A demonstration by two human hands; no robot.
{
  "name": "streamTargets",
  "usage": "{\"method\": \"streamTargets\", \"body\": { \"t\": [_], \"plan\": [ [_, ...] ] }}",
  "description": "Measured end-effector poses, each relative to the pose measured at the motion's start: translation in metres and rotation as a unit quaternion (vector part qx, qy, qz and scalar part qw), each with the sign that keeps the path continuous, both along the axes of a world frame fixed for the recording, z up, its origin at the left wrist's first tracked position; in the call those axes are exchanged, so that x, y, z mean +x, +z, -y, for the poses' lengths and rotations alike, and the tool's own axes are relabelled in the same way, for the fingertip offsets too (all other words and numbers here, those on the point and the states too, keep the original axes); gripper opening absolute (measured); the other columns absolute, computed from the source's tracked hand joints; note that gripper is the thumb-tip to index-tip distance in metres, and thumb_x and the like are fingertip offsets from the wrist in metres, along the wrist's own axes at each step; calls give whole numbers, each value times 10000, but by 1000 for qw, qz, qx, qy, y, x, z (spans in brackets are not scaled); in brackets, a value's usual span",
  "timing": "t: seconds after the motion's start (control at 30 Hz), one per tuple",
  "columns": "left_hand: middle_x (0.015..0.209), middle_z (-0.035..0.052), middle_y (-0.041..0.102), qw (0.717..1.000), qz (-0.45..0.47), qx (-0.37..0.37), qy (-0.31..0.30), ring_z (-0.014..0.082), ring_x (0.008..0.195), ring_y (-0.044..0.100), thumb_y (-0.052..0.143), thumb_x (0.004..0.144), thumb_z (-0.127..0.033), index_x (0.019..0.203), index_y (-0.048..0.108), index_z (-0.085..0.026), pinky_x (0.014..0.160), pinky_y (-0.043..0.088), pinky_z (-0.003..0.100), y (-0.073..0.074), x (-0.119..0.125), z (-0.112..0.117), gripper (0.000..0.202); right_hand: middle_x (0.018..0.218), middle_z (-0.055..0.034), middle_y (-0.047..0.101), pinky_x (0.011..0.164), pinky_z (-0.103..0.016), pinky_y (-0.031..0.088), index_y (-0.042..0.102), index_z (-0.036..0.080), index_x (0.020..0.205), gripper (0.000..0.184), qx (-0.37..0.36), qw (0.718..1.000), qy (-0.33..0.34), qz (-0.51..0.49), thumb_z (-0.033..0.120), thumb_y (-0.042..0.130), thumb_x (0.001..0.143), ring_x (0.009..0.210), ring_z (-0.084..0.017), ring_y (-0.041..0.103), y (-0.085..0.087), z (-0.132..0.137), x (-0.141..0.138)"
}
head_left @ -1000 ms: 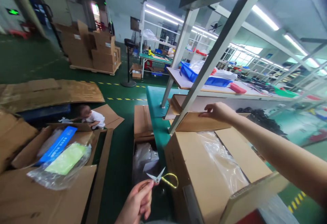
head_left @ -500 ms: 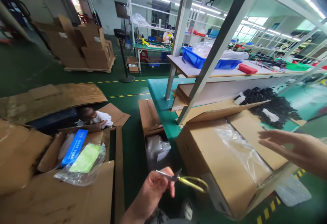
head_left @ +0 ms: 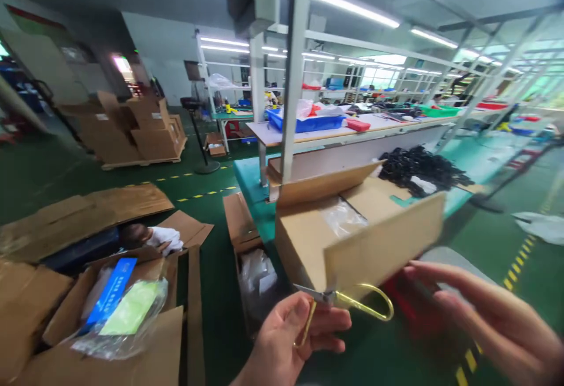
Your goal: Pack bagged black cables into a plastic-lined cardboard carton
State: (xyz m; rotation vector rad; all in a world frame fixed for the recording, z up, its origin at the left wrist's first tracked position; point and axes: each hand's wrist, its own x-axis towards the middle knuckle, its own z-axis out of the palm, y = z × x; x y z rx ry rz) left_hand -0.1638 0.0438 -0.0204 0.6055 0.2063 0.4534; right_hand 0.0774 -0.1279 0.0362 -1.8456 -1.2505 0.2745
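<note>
My left hand (head_left: pixel 293 330) grips a pair of scissors (head_left: pixel 365 304) with gold handles, one handle loop jutting out to the right and the other against my palm. Thumb and fingers close around the pivot area. My right hand (head_left: pixel 480 309) has its thumb and fingers apart and holds nothing; its fingertips are close to the raised flap of a large cardboard box (head_left: pixel 383 245). Whether they touch the flap is hard to tell. Clear plastic film (head_left: pixel 341 217) lies on the box top.
A green-topped bench (head_left: pixel 469 157) carries a heap of black parts (head_left: pixel 423 168). Above it, a shelf holds a blue tray (head_left: pixel 304 123). Opened cartons (head_left: pixel 171 339) with a green sheet in plastic (head_left: pixel 132 309) lie left, where a person in white (head_left: pixel 165 239) is low down.
The view has swung so the bench and box sit further left. The box's near flap now stands raised. My right hand has moved lower, and the scissors have come higher and more into view.
</note>
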Motion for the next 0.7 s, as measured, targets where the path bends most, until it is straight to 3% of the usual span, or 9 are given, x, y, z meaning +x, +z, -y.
{"method": "streamTargets", "body": {
  "t": [0.07,0.13,0.27,0.43,0.57,0.7],
  "plan": [
    [1036,209,759,999,-38,1,-23,281,989,730,644,911,-394,960,743,-111,762,597,334,5,21,35,304,1179,-87,715,812,-289,624,656,294,1251,369,-6,998,39,-43,453,605,922,977,-258,717,-2,27,-14],
    [1054,205,757,996,-77,0,-45,273,1007,722,667,896,-390,966,746,-109,759,597,323,8,45,70,299,1090,-90,727,838,-305,606,631,258,1274,398,-29,994,43,-95,471,573,943,969,-244,704,-6,56,-17],
    [1022,192,767,986,-130,-17,-107,272,967,727,747,825,-431,936,759,-111,711,591,305,-1,102,140,339,744,-35,669,566,-249,526,637,195,1159,478,-55,968,-31,-242,595,461,965,652,-172,639,-30,120,-3],
    [1039,169,767,977,-182,-45,-101,252,954,721,757,790,-511,955,766,-112,737,569,277,-21,175,218,432,598,1,590,447,-211,364,566,167,925,672,-3,916,-122,-382,803,351,883,448,-102,509,-78,183,-1],
    [1026,174,765,966,-226,4,-130,242,894,722,728,801,-545,961,763,-97,784,557,293,-29,223,250,477,604,-5,600,460,-206,359,516,174,845,682,30,899,-168,-403,828,326,871,450,-93,521,-104,200,9],
    [914,156,776,965,-222,-6,-143,260,846,722,765,730,-597,932,762,-107,822,550,338,-43,268,257,530,572,11,569,459,-221,361,542,175,869,721,70,856,-219,-463,878,398,799,446,-102,496,-116,198,44]
  ]
}}
